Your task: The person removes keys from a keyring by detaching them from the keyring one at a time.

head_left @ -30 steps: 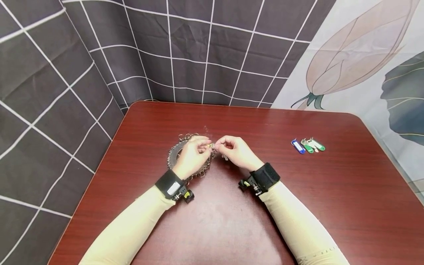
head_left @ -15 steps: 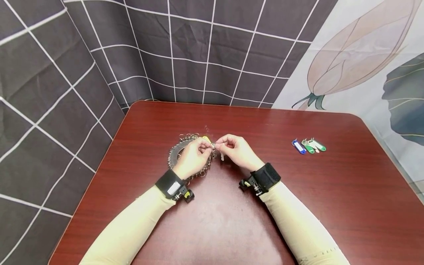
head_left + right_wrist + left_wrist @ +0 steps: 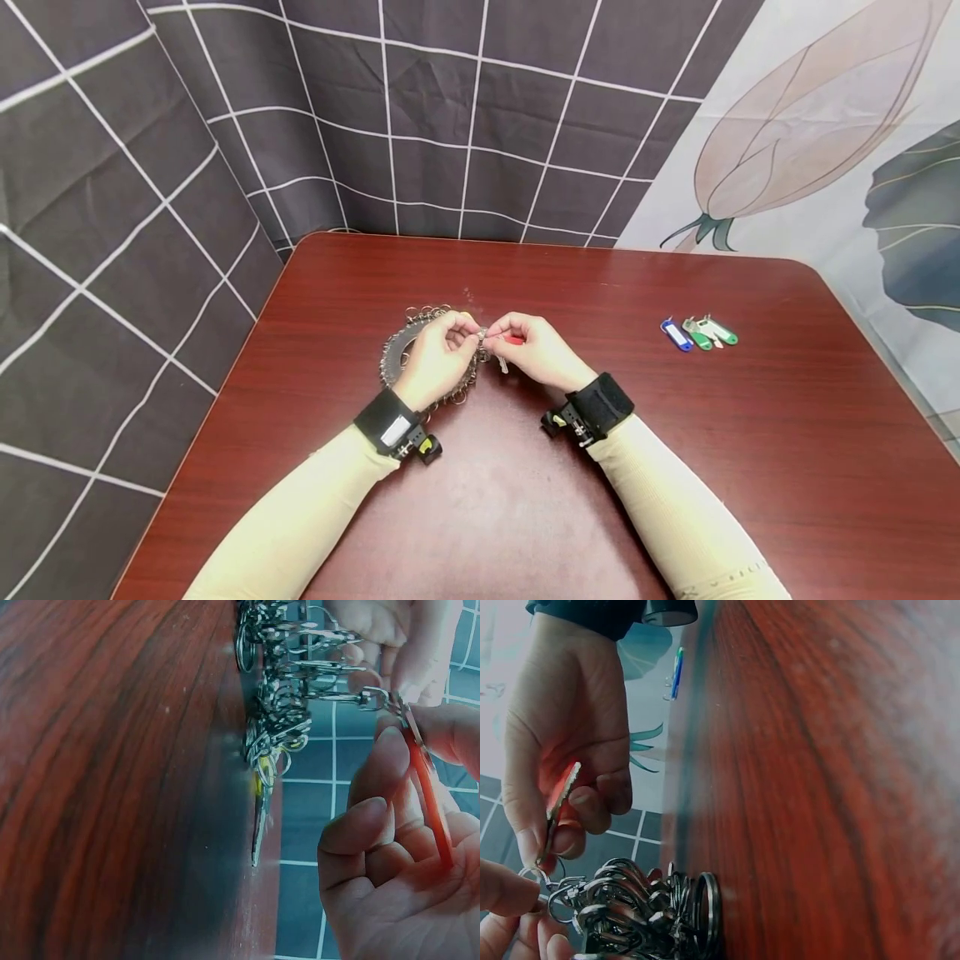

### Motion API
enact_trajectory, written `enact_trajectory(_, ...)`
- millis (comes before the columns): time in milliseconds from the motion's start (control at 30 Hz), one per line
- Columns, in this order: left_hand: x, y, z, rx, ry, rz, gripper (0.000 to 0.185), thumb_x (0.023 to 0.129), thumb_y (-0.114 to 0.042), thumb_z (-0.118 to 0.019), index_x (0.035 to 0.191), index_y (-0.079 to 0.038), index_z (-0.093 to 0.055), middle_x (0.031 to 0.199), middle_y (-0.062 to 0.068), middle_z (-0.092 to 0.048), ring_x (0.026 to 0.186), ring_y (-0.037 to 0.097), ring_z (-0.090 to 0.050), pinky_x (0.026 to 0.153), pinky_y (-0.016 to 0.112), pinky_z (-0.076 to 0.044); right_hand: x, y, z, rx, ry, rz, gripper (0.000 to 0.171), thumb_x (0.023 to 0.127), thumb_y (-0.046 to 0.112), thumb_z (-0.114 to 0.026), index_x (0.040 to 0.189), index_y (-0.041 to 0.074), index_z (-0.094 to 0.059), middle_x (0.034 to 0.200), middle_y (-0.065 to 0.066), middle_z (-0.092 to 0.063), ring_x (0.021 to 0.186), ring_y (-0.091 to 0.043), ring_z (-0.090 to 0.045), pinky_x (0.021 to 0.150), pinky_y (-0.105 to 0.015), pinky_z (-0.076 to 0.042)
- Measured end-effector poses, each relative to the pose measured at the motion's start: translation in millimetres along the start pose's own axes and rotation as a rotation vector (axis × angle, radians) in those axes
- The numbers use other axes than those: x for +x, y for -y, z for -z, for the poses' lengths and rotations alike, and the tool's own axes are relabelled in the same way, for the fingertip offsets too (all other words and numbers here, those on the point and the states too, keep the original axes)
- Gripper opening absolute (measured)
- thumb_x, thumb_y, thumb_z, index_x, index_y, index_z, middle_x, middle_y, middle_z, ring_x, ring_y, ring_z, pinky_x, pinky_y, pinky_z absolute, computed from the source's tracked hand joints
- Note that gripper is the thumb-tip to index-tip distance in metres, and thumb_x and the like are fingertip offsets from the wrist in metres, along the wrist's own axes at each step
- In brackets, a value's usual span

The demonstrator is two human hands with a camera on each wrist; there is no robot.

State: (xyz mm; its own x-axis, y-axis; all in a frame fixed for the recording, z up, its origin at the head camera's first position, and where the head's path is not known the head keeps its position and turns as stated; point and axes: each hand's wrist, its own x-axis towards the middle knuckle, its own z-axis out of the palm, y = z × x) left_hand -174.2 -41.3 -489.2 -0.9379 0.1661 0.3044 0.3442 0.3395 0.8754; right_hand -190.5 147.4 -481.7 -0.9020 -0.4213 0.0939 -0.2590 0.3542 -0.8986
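Note:
A round grey holder (image 3: pixel 395 346), edged with several metal clasps and small rings, lies under and beside my left hand (image 3: pixel 437 357). The left fingertips pinch a small metal ring (image 3: pixel 529 871) at the end of one clasp (image 3: pixel 373 697). Facing it, my right hand (image 3: pixel 538 346) pinches a red key tag (image 3: pixel 435 806) with its key (image 3: pixel 564 796) between thumb and fingers; part of the tag lies in the palm. Both hands' fingertips meet at the ring. A yellow key tag (image 3: pixel 259 778) with a key hangs among the clasps, mostly hidden by the left hand in the head view.
On the right side of the red-brown table (image 3: pixel 480 500) lie a blue key tag (image 3: pixel 677 335) and green key tags (image 3: pixel 701 337) with keys. A dark checked curtain (image 3: pixel 427 125) stands behind the table, and a floral cloth (image 3: pixel 795 183) at the right.
The red key tag has come into sight in the right hand, with the key hanging below its fingers. The yellow tag showed more half a second ago. Both hands stay nearly in place.

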Motion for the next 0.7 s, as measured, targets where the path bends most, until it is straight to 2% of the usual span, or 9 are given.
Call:
enact_trajectory(100, -0.1, 0.2, -0.8, 0.016, 0.013, 0.006, 0.01, 0.087, -0.002, -0.064, 0.095, -0.008, -0.064, 0.085, 0.002, -0.062, 0.074, 0.015, -0.058, 0.067, 0.029, -0.051, -0.2, -0.1, 1.1, -0.019, -0.024, 0.014, 0.013, 0.09, 0.022, -0.07, 0.095, 0.012, -0.065, 0.072, -0.012, -0.065, 0.062, -0.035, -0.059, 0.053, -0.026, -0.044)
enact_trajectory(267, -0.4, 0.5, -0.7, 0.041, 0.033, 0.012, 0.009, 0.088, -0.003, -0.065, 0.095, -0.008, -0.066, 0.083, 0.001, -0.063, 0.073, 0.014, -0.058, 0.067, 0.029, -0.05, 0.6, 0.0, 2.4, -0.073, -0.078, 0.041, 0.01, 0.089, 0.023, -0.071, 0.092, 0.015, -0.066, 0.071, 0.0, -0.063, 0.061, -0.021, -0.058, 0.059, -0.026, -0.045)
enact_trajectory(400, -1.1, -0.7, 1.3, 0.066, 0.036, 0.008, 0.009, 0.087, -0.004, -0.068, 0.095, -0.008, -0.068, 0.08, 0.001, -0.062, 0.07, 0.015, -0.056, 0.064, 0.03, -0.049, 1.1, 0.3, 2.4, -0.086, -0.088, 0.054, 0.009, 0.089, 0.023, -0.07, 0.091, 0.014, -0.067, 0.072, 0.002, -0.063, 0.059, -0.013, -0.055, 0.059, -0.026, -0.045)
enact_trajectory(600, -1.6, -4.2, 2.4, 0.147, 0.069, 0.006, 0.011, 0.088, -0.008, -0.067, 0.099, -0.008, -0.07, 0.08, 0.001, -0.062, 0.071, 0.015, -0.055, 0.064, 0.03, -0.047, 0.7, -0.5, 2.0, -0.067, -0.099, 0.048, 0.008, 0.089, 0.021, -0.07, 0.091, 0.014, -0.067, 0.076, 0.0, -0.066, 0.064, -0.019, -0.059, 0.06, -0.026, -0.046)
enact_trajectory(700, -2.1, -2.6, 1.7, 0.193, 0.108, 0.024, 0.012, 0.092, -0.012, -0.064, 0.102, -0.007, -0.069, 0.081, 0.0, -0.064, 0.071, 0.014, -0.057, 0.065, 0.029, -0.048, 0.9, -1.4, 1.3, 0.009, -0.087, 0.026, 0.009, 0.09, 0.019, -0.068, 0.094, 0.01, -0.066, 0.079, -0.004, -0.069, 0.07, -0.023, -0.065, 0.062, -0.031, -0.05)
